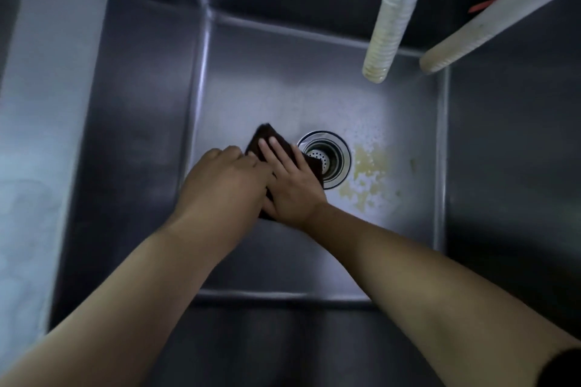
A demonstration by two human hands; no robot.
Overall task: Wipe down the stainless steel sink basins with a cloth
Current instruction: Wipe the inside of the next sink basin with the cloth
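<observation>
A deep stainless steel sink basin [276, 97] fills the view. On its floor lies a dark brown cloth [267, 137], just left of the round drain strainer [327, 159]. My right hand [290, 185] lies flat on the cloth with its fingers spread. My left hand [224, 181] overlaps it from the left, fingers curled onto the cloth's left edge. Most of the cloth is hidden under both hands. Yellowish residue [366, 179] stains the floor right of the drain.
Two pale corrugated hoses hang into the basin from above, one [390, 16] at centre right and another [490, 19] from the upper right. A wide steel ledge [41, 104] runs along the left. The right basin wall [509, 166] is dark.
</observation>
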